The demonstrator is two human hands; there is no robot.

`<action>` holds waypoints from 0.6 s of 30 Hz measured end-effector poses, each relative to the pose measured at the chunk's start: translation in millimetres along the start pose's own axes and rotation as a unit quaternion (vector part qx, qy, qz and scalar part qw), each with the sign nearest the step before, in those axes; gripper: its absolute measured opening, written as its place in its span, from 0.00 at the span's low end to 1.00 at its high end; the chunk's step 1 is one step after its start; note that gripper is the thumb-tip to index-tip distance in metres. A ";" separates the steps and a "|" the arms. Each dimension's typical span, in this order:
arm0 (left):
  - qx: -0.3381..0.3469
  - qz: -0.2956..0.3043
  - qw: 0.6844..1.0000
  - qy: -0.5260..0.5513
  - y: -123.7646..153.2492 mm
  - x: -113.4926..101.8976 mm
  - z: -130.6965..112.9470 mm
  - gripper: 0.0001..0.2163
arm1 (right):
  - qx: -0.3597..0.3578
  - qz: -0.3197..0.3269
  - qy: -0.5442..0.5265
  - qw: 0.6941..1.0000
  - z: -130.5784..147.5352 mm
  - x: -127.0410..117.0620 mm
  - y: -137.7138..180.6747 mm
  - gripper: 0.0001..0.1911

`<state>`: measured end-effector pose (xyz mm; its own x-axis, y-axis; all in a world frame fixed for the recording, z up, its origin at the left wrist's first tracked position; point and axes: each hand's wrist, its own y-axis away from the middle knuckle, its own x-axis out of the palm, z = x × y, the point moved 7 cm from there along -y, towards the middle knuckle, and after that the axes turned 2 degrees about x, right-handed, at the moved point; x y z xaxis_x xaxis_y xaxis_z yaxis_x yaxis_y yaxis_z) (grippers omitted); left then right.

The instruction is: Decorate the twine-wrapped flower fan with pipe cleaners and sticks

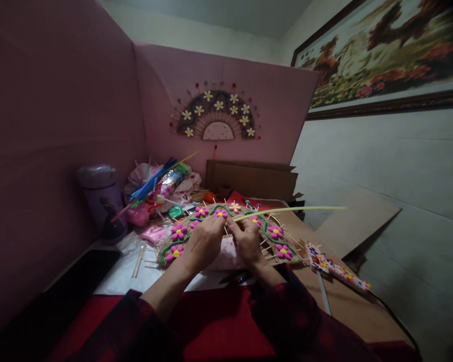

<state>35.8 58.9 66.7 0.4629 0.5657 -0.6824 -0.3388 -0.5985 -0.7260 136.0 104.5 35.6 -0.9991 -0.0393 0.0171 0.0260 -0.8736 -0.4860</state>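
My right hand (247,241) pinches a yellow-green pipe cleaner (298,208), whose long free part sticks out to the right. Close against it, my left hand (206,241) is closed at the near end of the same pipe cleaner; its fingertips are partly hidden. Both hands are above a twine-covered fan (264,221) lying on the table. Pink clay flowers (276,231) with yellow centres and a wavy green line (166,246) decorate it, and thin sticks poke out round its edge. A pale dotted piece (228,254) at the fan's base shows between my wrists.
A similar finished-looking fan (219,113) hangs on the pink panel. Behind my left hand lie blue pipe cleaners (153,183) and bags of supplies, beside a purple tumbler (103,201). Cardboard (252,181) stands at the back. A flower-patterned glue gun (335,269) lies right; a black phone-like slab (86,276) left.
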 end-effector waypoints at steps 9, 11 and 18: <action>-0.125 -0.072 0.960 0.239 5.2 0.3 17.0 0.08 | 0.025 0.027 -0.083 0.996 -2.9 6.8 1.6 0.14; -0.185 -0.112 0.912 0.350 8.1 3.2 23.9 0.05 | 0.048 0.032 -0.136 0.989 -3.2 9.0 1.7 0.13; -0.261 -0.157 0.848 0.434 11.9 9.2 33.5 0.04 | 0.128 0.056 -0.246 0.959 -0.3 18.6 5.9 0.14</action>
<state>8.6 76.0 48.8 0.9681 0.2496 0.0218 0.2172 -0.7926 -0.5698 117.6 98.7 32.8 -0.8545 -0.3089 0.4177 0.2022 -0.9384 -0.2804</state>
